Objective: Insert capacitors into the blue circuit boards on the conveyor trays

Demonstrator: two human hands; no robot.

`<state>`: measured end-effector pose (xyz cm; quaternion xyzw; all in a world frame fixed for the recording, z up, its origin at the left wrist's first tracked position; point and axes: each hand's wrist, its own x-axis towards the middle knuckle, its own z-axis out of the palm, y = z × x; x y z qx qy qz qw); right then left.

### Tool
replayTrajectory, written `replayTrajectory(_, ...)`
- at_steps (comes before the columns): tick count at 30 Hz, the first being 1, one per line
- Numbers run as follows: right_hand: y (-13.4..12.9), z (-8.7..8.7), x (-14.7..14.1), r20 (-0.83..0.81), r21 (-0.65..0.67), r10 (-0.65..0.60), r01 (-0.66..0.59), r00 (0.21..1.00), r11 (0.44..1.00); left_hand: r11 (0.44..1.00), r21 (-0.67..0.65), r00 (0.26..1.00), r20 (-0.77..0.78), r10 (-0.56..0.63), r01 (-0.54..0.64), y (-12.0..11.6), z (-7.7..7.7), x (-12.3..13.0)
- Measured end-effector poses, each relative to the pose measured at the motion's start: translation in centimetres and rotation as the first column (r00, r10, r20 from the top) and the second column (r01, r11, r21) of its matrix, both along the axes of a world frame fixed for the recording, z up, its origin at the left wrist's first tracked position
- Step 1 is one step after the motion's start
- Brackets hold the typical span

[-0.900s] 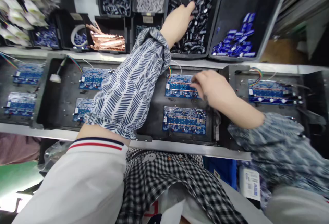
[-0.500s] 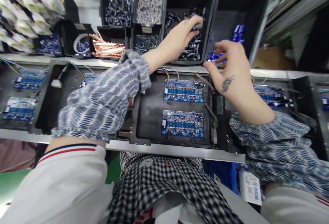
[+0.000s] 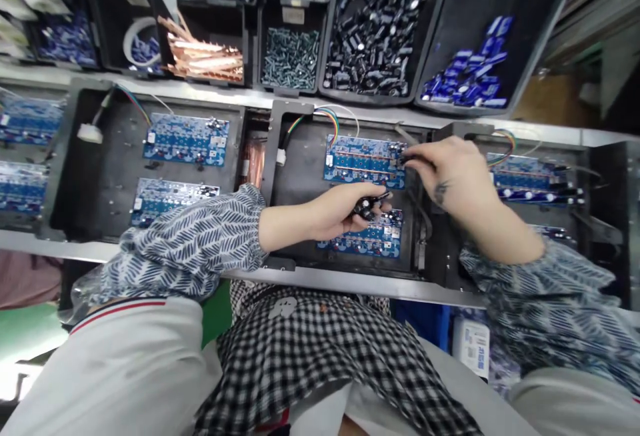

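My left hand [image 3: 337, 211] is closed around several black capacitors [image 3: 367, 207], held just above the lower blue circuit board [image 3: 360, 245] and partly hiding it. At the right end of the upper blue circuit board [image 3: 360, 156], my right hand [image 3: 453, 173] pinches a small black capacitor [image 3: 405, 155], mostly covered by the fingertips. Thin copper strips run along the upper board. Both boards lie in a black tray [image 3: 297, 189], with coloured wires [image 3: 327, 116] at the upper board's left corner.
Behind the tray stand bins of black capacitors [image 3: 377, 29], blue capacitors [image 3: 470, 79], small dark green parts [image 3: 291, 56] and copper strips [image 3: 205, 53]. More trays with circuit boards [image 3: 186, 139] sit left and right. A metal rail [image 3: 350, 279] runs along the front.
My left hand has come out of the black capacitor bin with several capacitors, down over the boards. My right hand has moved from the blue capacitor bin to the upper board. The view has tilted downward.
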<state>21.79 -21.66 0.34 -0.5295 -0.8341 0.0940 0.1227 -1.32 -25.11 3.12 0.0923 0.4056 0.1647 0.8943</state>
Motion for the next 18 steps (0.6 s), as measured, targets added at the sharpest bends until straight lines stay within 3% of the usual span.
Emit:
replayTrajectory(2, 0.1, -0.7, -0.1, 0.114, -0.064, 0.003, 0.004, 0.994, 0.998, 0.999, -0.045, 1.000, 0.023, 0.018, -0.017, 0.1, -0.7, 0.0)
replayTrajectory(6, -0.1, -0.6, -0.8, 0.218, -0.062, 0.008, 0.006, 0.976, 0.998, 1.000, 0.027, 0.999, 0.041, 0.005, -0.006, 0.1, -1.7, 0.1)
replayTrajectory(10, -0.2, -0.7, -0.7, 0.259, -0.035, 0.021, -0.012, 0.966, 0.999, 1.000, 0.031, 1.000, 0.015, -0.003, 0.002, 0.0, -2.0, 0.1)
replayTrajectory(18, -0.1, -1.9, -0.5, 0.276, 0.022, 0.046, -0.054, 0.960, 0.998, 0.995, -0.098, 0.988, 0.156, -0.018, 0.034, 0.3, -2.0, -0.3)
